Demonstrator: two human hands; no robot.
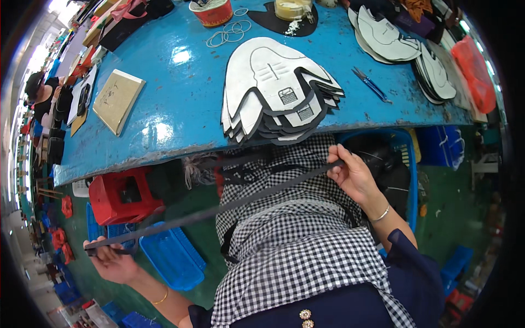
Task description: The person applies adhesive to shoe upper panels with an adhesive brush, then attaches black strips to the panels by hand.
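Note:
A long dark grey strap stretches across my checked apron, pulled nearly straight between my two hands. My left hand, out at the lower left, is closed on one end, where the strap folds over the fingers. My right hand pinches the other end between thumb and fingers, just below the table's edge. Straight ahead on the blue table lies a pile of white shoe-upper pieces with dark undersides, fanned out toward me.
More white cut pieces and blue-handled snips lie at the right. A notebook is at the left, rubber bands by a red tub at the back. Below stand a red stool and blue basket. A person sits far left.

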